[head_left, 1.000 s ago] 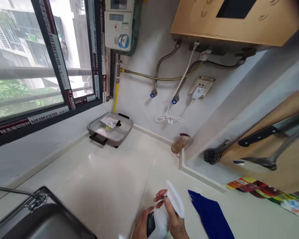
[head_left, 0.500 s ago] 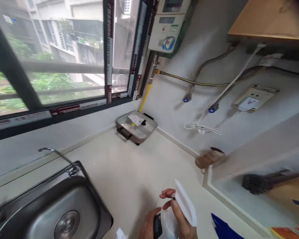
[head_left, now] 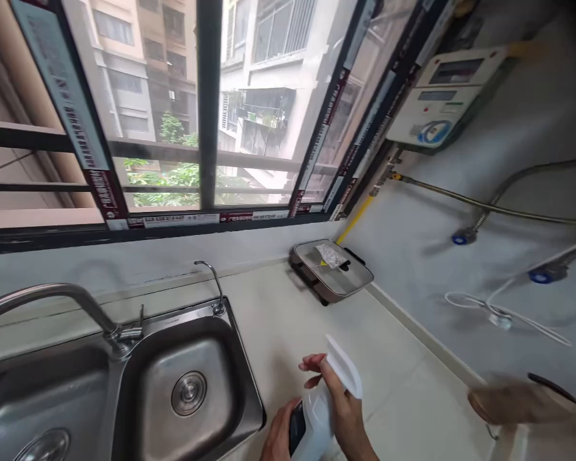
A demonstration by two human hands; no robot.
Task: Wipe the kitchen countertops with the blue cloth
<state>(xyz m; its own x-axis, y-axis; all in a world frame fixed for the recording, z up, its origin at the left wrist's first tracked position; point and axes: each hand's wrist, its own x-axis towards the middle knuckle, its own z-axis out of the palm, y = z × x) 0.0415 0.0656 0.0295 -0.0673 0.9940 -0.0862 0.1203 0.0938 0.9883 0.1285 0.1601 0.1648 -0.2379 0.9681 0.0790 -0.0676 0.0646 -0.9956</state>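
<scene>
A white container [head_left: 317,416] with a dark panel on its side is at the bottom middle of the head view, above the countertop. My left hand [head_left: 277,434] wraps round its left side, closed on it. From the right, my right hand [head_left: 342,410] reaches over the container's top. Its fingers are curled around a thin white lid-like piece [head_left: 344,368] that stands up steeply. Whether this piece is joined to the container, I cannot make out. The container's lower part runs out of the frame.
A double steel sink [head_left: 240,384] with a large tap [head_left: 84,307] and a small tap [head_left: 214,278] lies left. In the corner sits an electric pan [head_left: 333,272] with a packet on its lid. A brown object [head_left: 513,400] is by the right wall, below hoses and a cable.
The view has swung left, bringing the second basin and large tap into frame. Both hands hold the white container and lid-like piece much as before.
</scene>
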